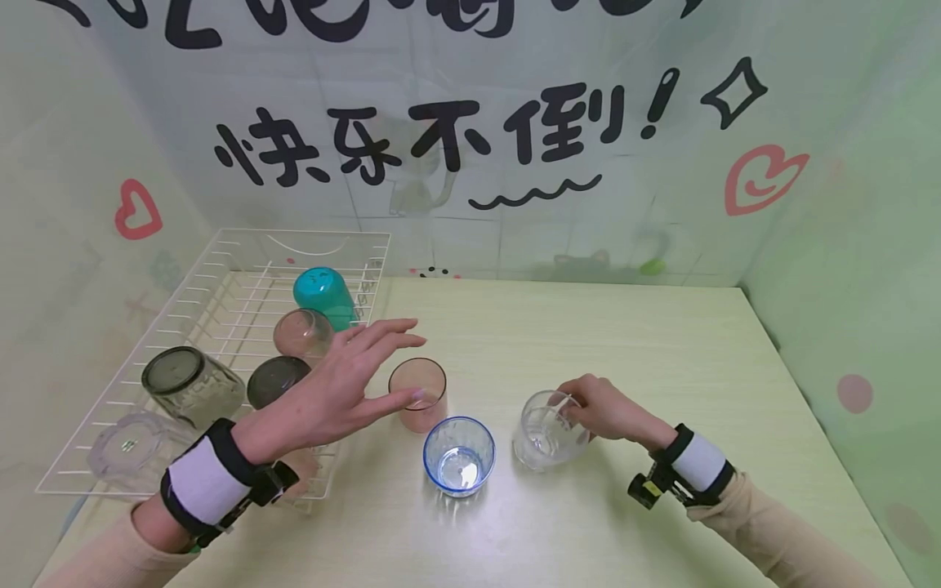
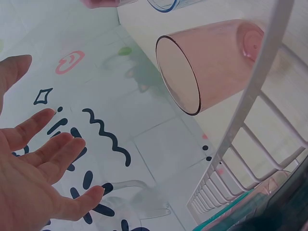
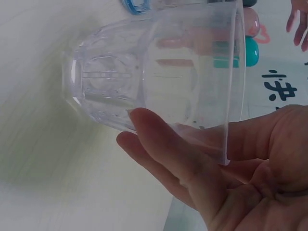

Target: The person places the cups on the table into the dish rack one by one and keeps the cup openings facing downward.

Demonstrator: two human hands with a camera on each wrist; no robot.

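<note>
A clear cup [image 1: 540,441] stands upright low over the table, right of the middle. My right hand [image 1: 606,412] grips it at its right side, the thumb inside the rim in the head view; the right wrist view shows the fingers along the cup wall [image 3: 168,72]. My left hand [image 1: 341,388] is spread with fingers extended, between the rack and a pink tinted glass [image 1: 422,408], and holds nothing. In the left wrist view the pink glass [image 2: 216,67] is apart from those fingers [image 2: 72,154]. A blue-rimmed clear glass [image 1: 459,465] stands upright between the pink glass and the clear cup.
A white wire rack [image 1: 220,245] at the left holds upturned or tilted cups: a teal cup [image 1: 323,294], a pink one [image 1: 300,331], a dark grey one [image 1: 275,380], a smoky glass [image 1: 191,384] and a clear one [image 1: 128,449]. A printed sheet [image 1: 515,237] hangs behind the table.
</note>
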